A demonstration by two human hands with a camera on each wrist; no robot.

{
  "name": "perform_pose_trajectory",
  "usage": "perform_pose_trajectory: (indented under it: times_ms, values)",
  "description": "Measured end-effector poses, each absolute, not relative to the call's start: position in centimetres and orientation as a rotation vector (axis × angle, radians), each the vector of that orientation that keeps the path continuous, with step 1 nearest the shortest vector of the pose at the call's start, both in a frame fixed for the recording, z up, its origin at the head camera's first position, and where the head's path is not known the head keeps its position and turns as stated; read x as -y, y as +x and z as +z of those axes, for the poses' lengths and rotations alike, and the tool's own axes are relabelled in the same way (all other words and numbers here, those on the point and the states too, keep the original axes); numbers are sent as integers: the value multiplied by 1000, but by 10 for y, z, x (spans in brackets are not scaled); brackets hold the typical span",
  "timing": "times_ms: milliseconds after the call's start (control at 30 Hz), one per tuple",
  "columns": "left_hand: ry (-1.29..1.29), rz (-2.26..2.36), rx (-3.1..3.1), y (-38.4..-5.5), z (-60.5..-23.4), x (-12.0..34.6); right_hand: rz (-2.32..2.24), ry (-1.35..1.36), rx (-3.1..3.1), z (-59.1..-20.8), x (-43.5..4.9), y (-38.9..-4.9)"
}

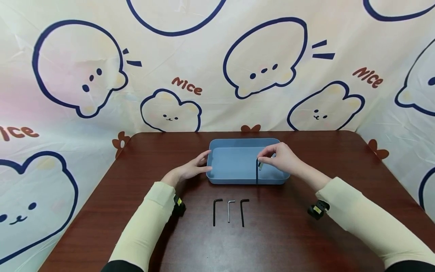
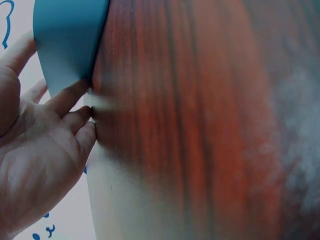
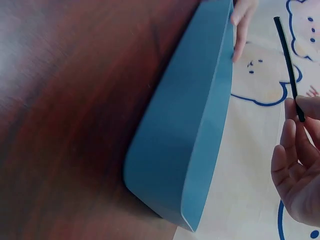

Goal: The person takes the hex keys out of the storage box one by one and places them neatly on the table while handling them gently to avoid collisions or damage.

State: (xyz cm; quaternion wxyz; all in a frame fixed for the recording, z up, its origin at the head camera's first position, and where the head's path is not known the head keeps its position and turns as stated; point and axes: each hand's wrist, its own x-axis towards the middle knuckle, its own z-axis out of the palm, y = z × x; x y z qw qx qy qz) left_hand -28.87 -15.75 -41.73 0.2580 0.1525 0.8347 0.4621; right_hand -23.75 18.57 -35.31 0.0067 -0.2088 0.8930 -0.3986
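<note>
My right hand [image 1: 283, 156] pinches a black hex key [image 1: 256, 172] near its bent end, between thumb and fingers. The key's long arm hangs down over the front part of a blue tray [image 1: 248, 181]. A small pale piece shows just beside the key below my fingers, too small to make out. My left hand [image 1: 190, 169] is at the tray's left end, fingers fairly straight and spread, fingertips at the rim and thumb by the front corner. In the left wrist view, the fingertips [image 2: 75, 95] meet the tray's lower edge.
In front of the tray, a black hex key [image 1: 214, 213], a silver hex key [image 1: 229, 211] and another black hex key [image 1: 242, 214] lie in a row. All are on the brown wooden table [image 1: 289, 241]. A cartoon-printed cloth [image 1: 210, 56] hangs behind and at both sides.
</note>
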Motion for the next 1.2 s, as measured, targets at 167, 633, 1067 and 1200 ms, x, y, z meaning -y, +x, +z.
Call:
perform_pose_trajectory:
  times_ms: [167,633,1067,1200]
  values:
    - [424,1254,-2264,-288,-416,157,-1263,-700,-2758,-358,-187,-222]
    - [426,1255,-2269,-287,-413,156,-1306,-715,-2674,-383,-175,-186]
    - [421,1261,-2267,-287,-413,156,-1207,-745,-2659,-417,-172,-179]
    - [417,1262,-2256,-288,-414,155,-1157,-758,-2693,-423,-172,-180]
